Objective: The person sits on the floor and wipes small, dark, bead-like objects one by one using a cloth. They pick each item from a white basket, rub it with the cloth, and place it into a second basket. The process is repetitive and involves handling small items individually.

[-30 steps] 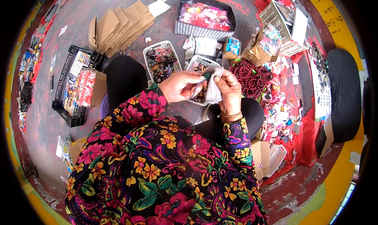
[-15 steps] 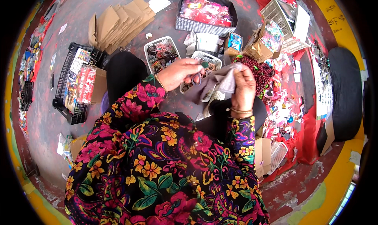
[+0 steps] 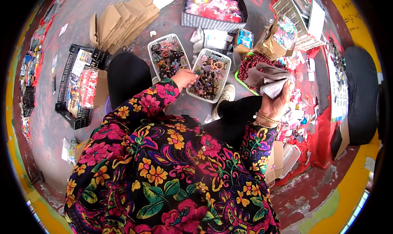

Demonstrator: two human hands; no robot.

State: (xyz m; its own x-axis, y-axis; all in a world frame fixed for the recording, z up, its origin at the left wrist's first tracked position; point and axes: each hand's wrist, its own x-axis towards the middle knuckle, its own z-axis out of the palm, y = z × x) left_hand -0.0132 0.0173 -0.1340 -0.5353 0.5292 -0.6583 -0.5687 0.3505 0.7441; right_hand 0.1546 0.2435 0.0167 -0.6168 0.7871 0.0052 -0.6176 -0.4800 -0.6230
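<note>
My left hand (image 3: 185, 78) is over the left rim of a white basket (image 3: 228, 64) of hair ties, its fingers closed. At the fingertips a small dark-green bit of a hair tie (image 3: 198, 73) shows; the rest is hidden or blends with the pile. My right hand (image 3: 275, 105) grips a crumpled grey cloth (image 3: 270, 77), held up and spread above the fingers. Below and behind the cloth, dark-red beads (image 3: 249, 62) lie in a green-rimmed tray (image 3: 242, 83). A second white basket (image 3: 152, 46), also full of hair ties, stands just left of the first.
Flattened cardboard boxes (image 3: 123, 19) lean at the back left. A patterned bin (image 3: 211, 24) of pink packets is at the back. To the left stands a black crate (image 3: 65, 91); to the right, a cardboard box (image 3: 272, 48) and scattered small pieces on red cloth (image 3: 321, 148).
My left hand has come down to the basket with the hair tie. The right hand has carried the grey cloth rightward, away from the left, uncovering the basket of hair ties.
</note>
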